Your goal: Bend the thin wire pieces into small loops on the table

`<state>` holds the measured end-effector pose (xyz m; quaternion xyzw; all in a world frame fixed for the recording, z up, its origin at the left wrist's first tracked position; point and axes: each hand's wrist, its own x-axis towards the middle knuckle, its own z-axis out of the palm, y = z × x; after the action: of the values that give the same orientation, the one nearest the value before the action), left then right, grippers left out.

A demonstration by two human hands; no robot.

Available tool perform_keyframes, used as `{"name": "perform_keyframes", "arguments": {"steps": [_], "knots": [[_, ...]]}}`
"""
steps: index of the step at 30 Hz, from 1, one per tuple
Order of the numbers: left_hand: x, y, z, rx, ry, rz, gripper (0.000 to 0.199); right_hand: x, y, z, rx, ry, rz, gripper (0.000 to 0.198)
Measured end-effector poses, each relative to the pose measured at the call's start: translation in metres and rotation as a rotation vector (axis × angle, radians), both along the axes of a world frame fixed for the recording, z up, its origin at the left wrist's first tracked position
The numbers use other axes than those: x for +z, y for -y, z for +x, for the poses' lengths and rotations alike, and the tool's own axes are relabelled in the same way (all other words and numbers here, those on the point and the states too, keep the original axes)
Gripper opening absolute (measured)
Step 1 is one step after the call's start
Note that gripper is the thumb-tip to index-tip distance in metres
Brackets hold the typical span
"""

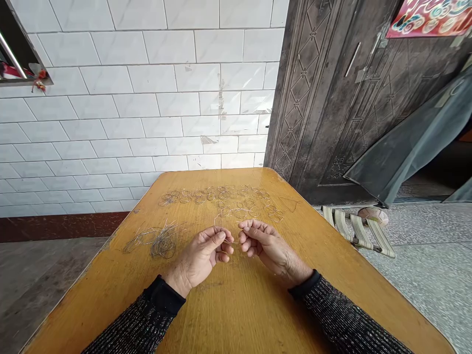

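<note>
Between my two hands runs a thin wire (232,242), bent into a loop whose upper arc rises beyond the fingertips. My left hand (208,250) pinches it between thumb and forefinger. From the other side, my right hand (263,243) closes thumb and forefinger on the wire as well. A tangled bundle of loose wires (162,242) lies to the left of my left hand. Beyond both hands, rows of small wire rings (210,193) are spread over the table.
The wooden table (228,314) reaches to a white tiled wall (158,78). A dark carved door (317,98) with a grey curtain (413,137) stands at the right. On the floor beside the table is a low stool with striped straps (359,231).
</note>
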<state>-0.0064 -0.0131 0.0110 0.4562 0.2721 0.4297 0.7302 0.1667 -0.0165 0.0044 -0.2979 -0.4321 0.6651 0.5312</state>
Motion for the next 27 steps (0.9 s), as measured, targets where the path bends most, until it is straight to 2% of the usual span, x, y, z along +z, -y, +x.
{"name": "perform_keyframes", "arguments": {"steps": [8,15,19,24,27], "knots": [[-0.0072,-0.0019,0.0047,0.084,0.025,0.011,0.017,0.0029,0.0025,0.0043,0.054,0.059,0.122,0.022],[-0.0053,-0.0078,0.004,0.234,0.171,-0.047,0.015,0.0096,0.0034,0.0023,-0.071,-0.085,0.043,0.019],[-0.0057,-0.0082,0.0037,0.259,0.202,-0.081,0.014,0.0074,0.0031,0.0009,-0.078,-0.095,0.035,0.022],[-0.0081,-0.0051,0.0058,0.207,0.159,-0.12,0.013,0.0052,0.0029,0.0011,-0.084,-0.101,0.058,0.022],[-0.009,-0.0057,0.0067,0.233,0.149,-0.102,0.011,0.0069,0.0039,0.0002,-0.095,-0.105,0.071,0.022]]}}
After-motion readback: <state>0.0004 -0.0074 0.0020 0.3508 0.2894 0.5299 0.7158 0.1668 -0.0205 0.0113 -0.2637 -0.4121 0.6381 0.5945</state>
